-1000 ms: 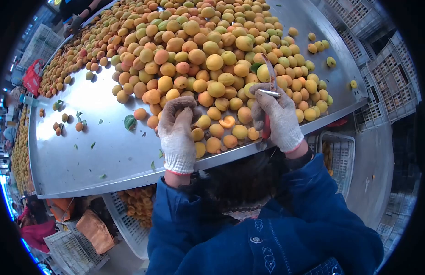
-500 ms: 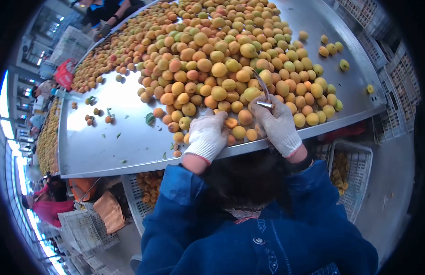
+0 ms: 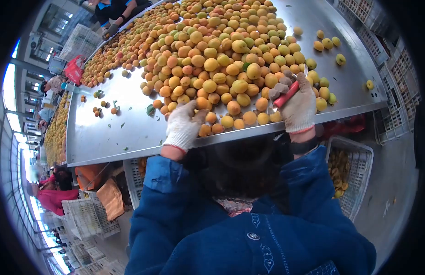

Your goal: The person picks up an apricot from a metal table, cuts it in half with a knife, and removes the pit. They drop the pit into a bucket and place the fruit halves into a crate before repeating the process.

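Observation:
A large pile of orange and yellow-green apricots (image 3: 210,64) lies on the metal table (image 3: 111,146). My left hand (image 3: 184,126), in a whitish glove, is at the pile's near edge, its fingers apart and touching or close to the fruit; nothing shows in its palm. In my gloved right hand (image 3: 297,104) is a red-handled knife (image 3: 286,94), held over the right side of the pile. Its curved metal blade points away from me, and the glove's fingertips look dirty.
Crates of apricots stand below the table's near edge, one at the right (image 3: 352,183). Empty crates (image 3: 396,101) stack at the far right. A co-worker (image 3: 112,11) is across the table. Red bag (image 3: 75,69) at left.
My right hand has moved right and turned, so the knife's red handle now shows. My left hand has moved left and opened. The view has shifted slightly.

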Tool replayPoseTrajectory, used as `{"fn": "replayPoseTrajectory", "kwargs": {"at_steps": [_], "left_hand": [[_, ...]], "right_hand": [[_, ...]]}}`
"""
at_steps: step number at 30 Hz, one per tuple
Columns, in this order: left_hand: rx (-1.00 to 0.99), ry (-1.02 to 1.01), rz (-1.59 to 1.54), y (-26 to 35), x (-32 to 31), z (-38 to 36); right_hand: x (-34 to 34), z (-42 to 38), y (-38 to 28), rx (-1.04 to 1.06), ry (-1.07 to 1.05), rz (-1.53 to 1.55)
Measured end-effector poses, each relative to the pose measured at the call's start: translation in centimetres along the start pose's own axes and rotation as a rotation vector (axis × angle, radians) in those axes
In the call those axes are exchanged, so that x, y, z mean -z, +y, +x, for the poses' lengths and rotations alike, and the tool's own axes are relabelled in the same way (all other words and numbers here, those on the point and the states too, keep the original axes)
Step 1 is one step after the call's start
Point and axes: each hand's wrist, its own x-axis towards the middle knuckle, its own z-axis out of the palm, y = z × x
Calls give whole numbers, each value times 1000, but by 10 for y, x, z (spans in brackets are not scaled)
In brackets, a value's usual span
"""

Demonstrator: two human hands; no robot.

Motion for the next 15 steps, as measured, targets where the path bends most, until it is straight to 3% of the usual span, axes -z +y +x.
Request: {"fn": "replayPoseTrajectory", "kwargs": {"at_steps": [2, 4, 6, 7, 10, 12, 15], "left_hand": [[106, 31, -133, -19, 19, -13], [252, 103, -378, -23, 47, -35], [213, 207, -194, -86, 58, -57], [327, 218, -288, -88, 73, -73], [562, 43, -157, -125, 111, -113], [595, -124, 150, -129, 132, -127], [544, -55, 269, -144, 148, -125]], "right_hand": [[-4, 1, 8, -42, -9, 14], [-17, -4, 21, -70, 169, -152], [-12, -2, 30, -134, 119, -107], [-13, -4, 33, -130, 102, -156], [-22, -6, 36, -119, 75, -188], [-33, -10, 29, 12, 110, -308], [-17, -2, 22, -72, -31, -229]]}}
